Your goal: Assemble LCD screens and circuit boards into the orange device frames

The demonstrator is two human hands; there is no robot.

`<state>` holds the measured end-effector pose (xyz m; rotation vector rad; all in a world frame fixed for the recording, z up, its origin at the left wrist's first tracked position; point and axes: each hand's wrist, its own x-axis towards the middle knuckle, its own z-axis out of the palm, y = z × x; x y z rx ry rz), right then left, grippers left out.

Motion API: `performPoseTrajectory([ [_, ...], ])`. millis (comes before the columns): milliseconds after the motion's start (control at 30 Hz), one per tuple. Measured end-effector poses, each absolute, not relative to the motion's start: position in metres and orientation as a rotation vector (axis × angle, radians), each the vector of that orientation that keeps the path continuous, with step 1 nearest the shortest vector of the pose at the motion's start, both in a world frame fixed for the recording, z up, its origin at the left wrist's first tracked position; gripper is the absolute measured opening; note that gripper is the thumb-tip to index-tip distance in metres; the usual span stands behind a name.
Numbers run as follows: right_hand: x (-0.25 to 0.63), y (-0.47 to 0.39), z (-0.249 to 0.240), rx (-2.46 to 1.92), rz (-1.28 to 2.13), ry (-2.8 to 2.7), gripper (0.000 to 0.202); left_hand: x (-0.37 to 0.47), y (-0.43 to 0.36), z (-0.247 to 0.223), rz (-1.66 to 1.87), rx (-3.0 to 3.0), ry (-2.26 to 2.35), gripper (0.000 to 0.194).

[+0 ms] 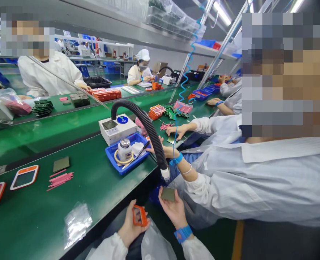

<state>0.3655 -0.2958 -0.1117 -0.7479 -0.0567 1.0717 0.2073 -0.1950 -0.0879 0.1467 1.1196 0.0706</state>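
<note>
My left hand [131, 225] holds a small orange frame [139, 215] below the table's front edge. My right hand [173, 209], with a blue wrist strap [183, 233], holds a flat grey-green square panel [167, 194] just under the white nozzle [165, 173] of a black corrugated hose [146, 124]. Both hands are off the green table [94, 187], over my lap.
A blue tray [127, 153] with a white bottle sits by a white box [118, 128]. Pink sticks [60, 179], a grey panel [61, 164], an orange frame [24, 177] and a clear bag [77, 222] lie on the table. A co-worker's arms [192, 173] reach in from the right.
</note>
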Motion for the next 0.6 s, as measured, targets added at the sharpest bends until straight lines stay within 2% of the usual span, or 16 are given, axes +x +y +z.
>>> performPoseTrajectory([
  [233, 0.369, -0.303, -0.107, -0.675, 1.133, 0.087, 0.024, 0.249, -0.211, -0.119, -0.131, 0.14, 1.053, 0.047],
  [367, 0.37, -0.305, -0.099, -0.69, 1.174, 0.114, 0.025, 0.275, -0.222, -0.13, -0.191, 0.098, 0.927, 0.047],
  [600, 0.378, -0.367, -0.086, -0.769, 1.124, 0.077, 0.015, 0.317, -0.229, -0.131, -0.189, -0.001, 0.59, 0.049],
])
